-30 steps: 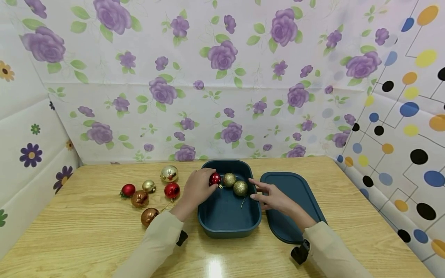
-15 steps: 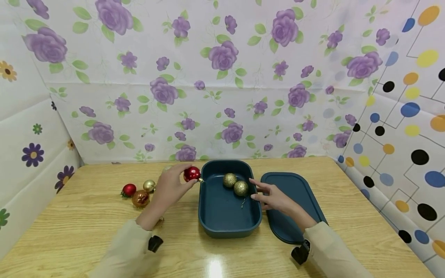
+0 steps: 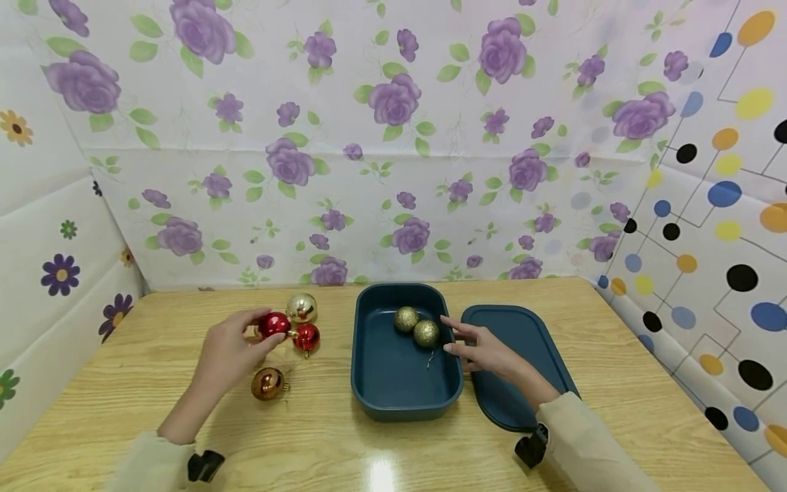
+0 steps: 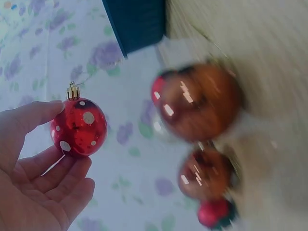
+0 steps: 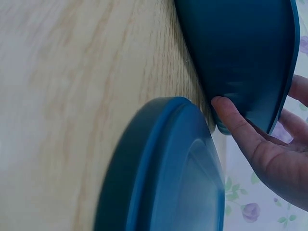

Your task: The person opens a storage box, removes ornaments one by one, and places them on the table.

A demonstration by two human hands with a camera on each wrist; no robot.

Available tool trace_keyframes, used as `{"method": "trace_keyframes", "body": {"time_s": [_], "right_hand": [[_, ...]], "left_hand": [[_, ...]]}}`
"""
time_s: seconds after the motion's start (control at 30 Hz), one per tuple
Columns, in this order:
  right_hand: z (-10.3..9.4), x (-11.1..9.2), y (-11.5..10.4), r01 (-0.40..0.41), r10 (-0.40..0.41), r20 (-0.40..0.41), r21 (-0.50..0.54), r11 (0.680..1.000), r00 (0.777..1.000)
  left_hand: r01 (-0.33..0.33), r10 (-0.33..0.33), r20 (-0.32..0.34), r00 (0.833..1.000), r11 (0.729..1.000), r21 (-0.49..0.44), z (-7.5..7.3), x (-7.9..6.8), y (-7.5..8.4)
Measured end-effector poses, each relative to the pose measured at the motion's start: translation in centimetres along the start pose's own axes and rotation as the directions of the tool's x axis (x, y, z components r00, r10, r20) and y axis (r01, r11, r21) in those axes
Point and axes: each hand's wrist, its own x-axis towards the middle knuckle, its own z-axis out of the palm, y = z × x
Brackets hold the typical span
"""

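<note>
My left hand [image 3: 224,352] pinches a shiny red Christmas bauble [image 3: 273,325] between thumb and fingers. In the left wrist view the red bauble [image 4: 79,127] shows white dots and a gold cap. It is left of a dark blue box [image 3: 399,393], above other ornaments. Inside the box lie two glittery gold baubles [image 3: 406,319]. My right hand [image 3: 486,348] rests against the box's right side with extended fingers at the rim; one fingertip [image 5: 222,103] touches the outer wall in the right wrist view.
Around the left hand are a shiny gold bauble [image 3: 301,309], another red bauble [image 3: 306,337] and a copper bauble [image 3: 267,384]. The hand partly hides more ornaments. A dark blue lid [image 3: 516,362] lies right of the box, under the right forearm. Patterned cloth walls enclose the table.
My left hand has lifted the red bauble out of the box and carried it left to the other ornaments. The right hand has stayed at the box's side.
</note>
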Motion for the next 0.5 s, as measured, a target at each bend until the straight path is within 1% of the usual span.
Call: {"method": "trace_keyframes", "body": {"time_s": [0.13,0.23,0.37,0.5], "right_hand": [[0.0,0.0,0.0,0.003,-0.003,0.002,-0.003,1.000,1.000],[0.0,0.0,0.0,0.008,-0.008,0.006,-0.006,1.000,1.000],[0.0,-0.1,-0.1,0.012,-0.012,0.008,-0.015,1.000,1.000],[0.0,0.0,-0.1,0.011,-0.011,0.008,-0.017,1.000,1.000]], "left_hand": [[0.079,-0.080,0.021,0.997,0.996,0.031,-1.4,-0.9,-1.9],[0.105,-0.106,0.023,0.994,0.993,0.060,-2.2,-1.7,-3.6],[0.140,-0.144,0.044,0.989,0.987,0.080,-2.8,-2.6,-5.8],[0.195,-0.205,0.099,0.974,0.976,0.100,-3.2,-3.2,-7.6]]}}
